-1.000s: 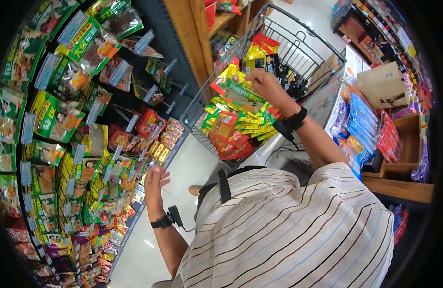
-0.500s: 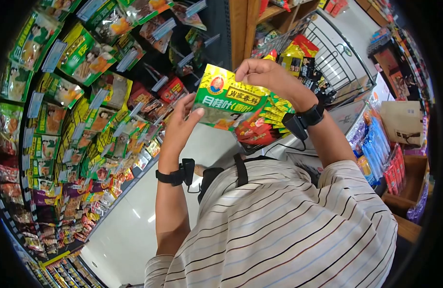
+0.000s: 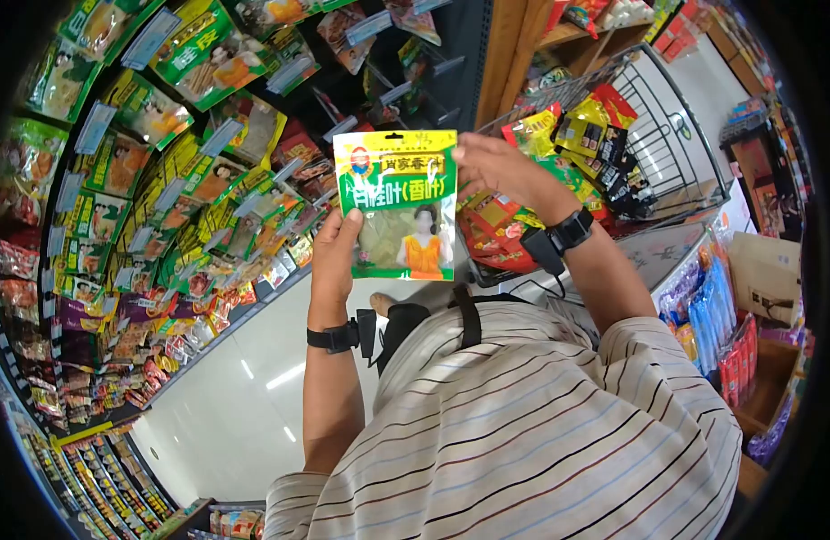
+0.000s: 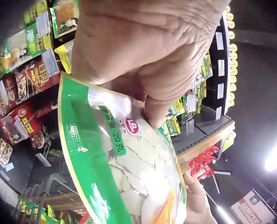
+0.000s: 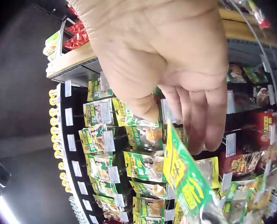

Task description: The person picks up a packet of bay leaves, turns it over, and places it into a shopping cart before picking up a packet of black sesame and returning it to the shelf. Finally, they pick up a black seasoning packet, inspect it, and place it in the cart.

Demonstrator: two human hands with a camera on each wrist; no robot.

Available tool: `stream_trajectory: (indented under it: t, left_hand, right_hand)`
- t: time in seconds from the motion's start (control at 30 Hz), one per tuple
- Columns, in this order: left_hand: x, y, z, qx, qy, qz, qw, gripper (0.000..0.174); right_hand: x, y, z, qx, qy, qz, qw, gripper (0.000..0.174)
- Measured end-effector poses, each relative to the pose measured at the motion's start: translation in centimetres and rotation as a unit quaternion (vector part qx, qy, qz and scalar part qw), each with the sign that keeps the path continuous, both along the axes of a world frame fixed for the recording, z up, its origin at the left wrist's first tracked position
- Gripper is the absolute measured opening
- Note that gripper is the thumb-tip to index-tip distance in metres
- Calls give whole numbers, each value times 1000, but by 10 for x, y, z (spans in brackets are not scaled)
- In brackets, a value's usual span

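A green and yellow packet of bay leaves (image 3: pixel 401 216) hangs upright before the chest, pale leaves visible through its clear window. My left hand (image 3: pixel 332 252) grips its left edge, thumb on the printed front and the other fingers hidden behind. In the left wrist view, the same packet (image 4: pixel 138 156) shows its green border close up, below the thumb. Beside the top right corner is my right hand (image 3: pixel 514 175), its fingers loosely extended. The right wrist view shows the packet's corner (image 5: pixel 185 172) in front of the gap between thumb and fingers of that hand.
Shelves of hanging spice packets (image 3: pixel 176 202) fill the left side. At the upper right stands a wire shopping cart (image 3: pixel 690 135) holding red, black and yellow-green packets. A carton (image 3: pixel 766 274) and blue plastic-wrapped goods (image 3: pixel 710 292) lie on the right.
The bay leaf packet came from the cart side, first tilted in the right hand, then into the left hand. Now it is upright, and the right fingers have loosened. The view has shifted.
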State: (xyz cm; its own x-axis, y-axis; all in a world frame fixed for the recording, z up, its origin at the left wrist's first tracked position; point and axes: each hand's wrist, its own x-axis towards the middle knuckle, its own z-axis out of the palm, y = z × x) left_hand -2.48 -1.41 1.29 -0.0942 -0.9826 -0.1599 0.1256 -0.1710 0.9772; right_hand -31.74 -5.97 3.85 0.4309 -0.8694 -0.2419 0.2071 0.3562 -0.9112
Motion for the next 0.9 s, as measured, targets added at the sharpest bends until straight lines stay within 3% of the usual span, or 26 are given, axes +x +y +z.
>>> stream_trajectory:
  t: [0.2,0.63,0.9]
  left_hand:
    - [8,6,-13,-2,60,66,996,25]
    - [21,21,-27,45,67,61,995,25]
    - [16,25,-32,25,105,94,990,26]
  right_hand:
    - [33,12,-19,-15,48,54,997,37]
    - [57,11,-33,-17,79,15,997,28]
    - [59,15,-27,-1,95,72,993,30]
